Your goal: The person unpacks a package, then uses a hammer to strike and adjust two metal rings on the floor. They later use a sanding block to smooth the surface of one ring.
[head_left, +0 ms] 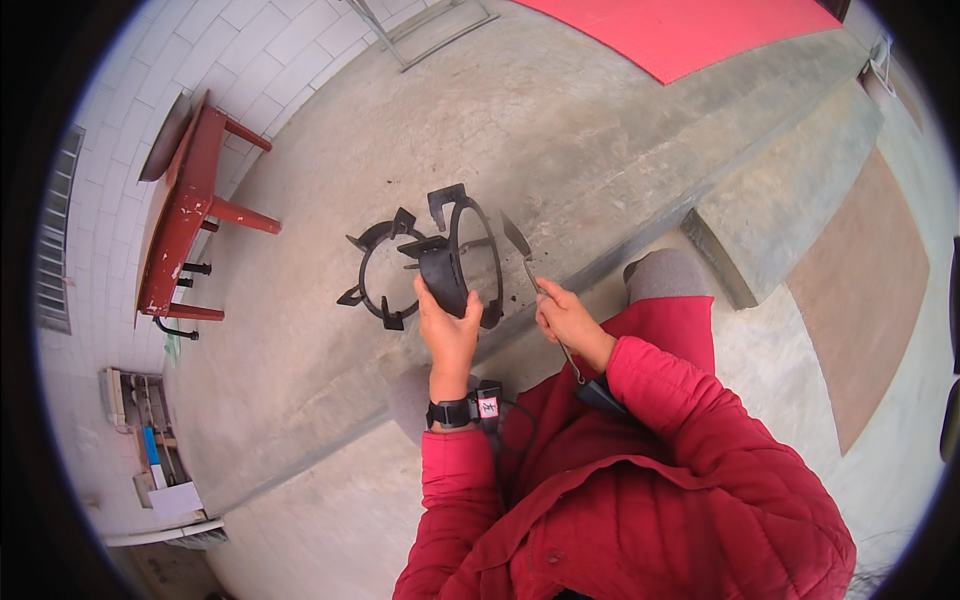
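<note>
My left hand (449, 335) is closed around the near side of a black ring-shaped pot stand (437, 272), which has several prongs and is held tilted on its edge. In my right hand (572, 322) is the thin handle of a metal spatula (516, 236); its blade points away from me, just right of the held stand and apart from it. A second black pot stand (368, 278) with prongs lies on the concrete floor to the left, partly overlapped in view by the first. A black strap with a small device circles my left wrist.
Dark crumbs dot the concrete floor (300, 330). A low step edge crosses in front of me, with a concrete block (790, 200) at right. Red wooden furniture (200, 185) stands by the tiled wall at left. A red mat (690, 35) and metal frame (430, 40) are farther off.
</note>
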Tool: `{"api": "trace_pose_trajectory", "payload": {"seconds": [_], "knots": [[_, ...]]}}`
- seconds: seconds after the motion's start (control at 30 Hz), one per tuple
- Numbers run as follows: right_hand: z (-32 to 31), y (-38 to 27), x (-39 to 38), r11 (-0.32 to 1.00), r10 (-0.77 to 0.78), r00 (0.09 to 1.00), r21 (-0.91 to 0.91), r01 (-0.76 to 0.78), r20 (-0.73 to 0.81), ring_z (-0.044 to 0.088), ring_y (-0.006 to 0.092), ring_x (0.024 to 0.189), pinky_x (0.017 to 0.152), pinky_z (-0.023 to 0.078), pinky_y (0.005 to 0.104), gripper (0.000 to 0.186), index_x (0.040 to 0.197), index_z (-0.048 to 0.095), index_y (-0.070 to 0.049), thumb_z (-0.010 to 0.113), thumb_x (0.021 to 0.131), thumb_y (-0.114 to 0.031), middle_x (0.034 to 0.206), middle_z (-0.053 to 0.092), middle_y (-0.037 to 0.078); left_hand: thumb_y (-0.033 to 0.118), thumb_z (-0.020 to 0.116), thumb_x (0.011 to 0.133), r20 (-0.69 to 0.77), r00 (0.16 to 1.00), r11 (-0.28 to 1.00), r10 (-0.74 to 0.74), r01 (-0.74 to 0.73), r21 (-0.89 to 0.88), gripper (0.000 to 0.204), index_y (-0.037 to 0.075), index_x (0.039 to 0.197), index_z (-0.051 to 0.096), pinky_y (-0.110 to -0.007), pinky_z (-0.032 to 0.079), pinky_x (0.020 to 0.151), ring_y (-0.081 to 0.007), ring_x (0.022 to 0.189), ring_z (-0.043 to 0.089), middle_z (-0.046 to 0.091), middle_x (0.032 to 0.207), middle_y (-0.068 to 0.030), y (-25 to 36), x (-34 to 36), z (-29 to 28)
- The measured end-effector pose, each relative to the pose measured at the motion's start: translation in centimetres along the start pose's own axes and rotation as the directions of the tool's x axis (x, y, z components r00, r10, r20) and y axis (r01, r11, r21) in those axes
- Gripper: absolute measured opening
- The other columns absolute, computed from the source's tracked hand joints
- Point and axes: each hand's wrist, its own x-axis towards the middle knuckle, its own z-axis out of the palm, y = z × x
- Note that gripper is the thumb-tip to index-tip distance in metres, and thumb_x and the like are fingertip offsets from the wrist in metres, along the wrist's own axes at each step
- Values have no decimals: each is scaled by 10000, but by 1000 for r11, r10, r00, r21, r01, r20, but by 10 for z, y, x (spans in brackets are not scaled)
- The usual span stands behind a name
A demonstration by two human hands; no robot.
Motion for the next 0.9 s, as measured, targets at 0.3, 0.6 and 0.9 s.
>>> {"api": "trace_pose_trajectory", "payload": {"seconds": [0.3,0.6,0.9], "knots": [[-22,58,-25,700,-324,919,-597,393,226,555,362,624,593,432,400,443,1241,352,42,455,850,-140,692,549,240,161,607,766,-69,995,967,-68,49,-249,642,-111,1258,297,-310,329,943,-267,1103,458,454,1190,-249,-52,36,-19],[57,79,17,600,-122,967,-760,251,223,528,433,640,590,414,452,429,1248,367,-1,455,857,-154,696,543,265,187,566,794,-90,980,950,-177,146,-276,612,-100,1263,298,-311,347,924,-256,1079,474,472,1173,-239,-152,61,-59],[125,97,87,543,-395,904,-751,375,165,543,409,645,568,423,411,398,1229,433,-70,502,844,-143,687,531,265,172,572,782,-28,970,942,-243,229,-245,593,-86,1253,320,-315,397,859,-276,979,539,536,1062,-248,-198,66,-107]]}}
